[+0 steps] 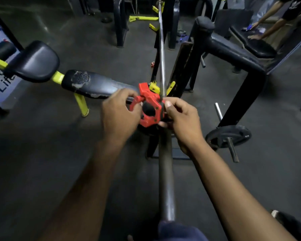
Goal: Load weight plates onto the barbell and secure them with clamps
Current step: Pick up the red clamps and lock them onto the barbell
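A red clamp with a black-lined hole is held above the barbell sleeve, which runs from the bottom centre up toward the rack. My left hand grips the clamp's left side and lever. My right hand pinches its right side between thumb and fingers. The thin barbell shaft continues away beyond the clamp. Whether the clamp is round the sleeve or just over it cannot be told. A dark plate seems to sit behind the clamp, mostly hidden by my hands.
A black weight plate hangs on a peg of the rack at right. A black padded bench with yellow legs lies left. A second small red clamp lies on the floor. Another person's arms reach over a bench far right.
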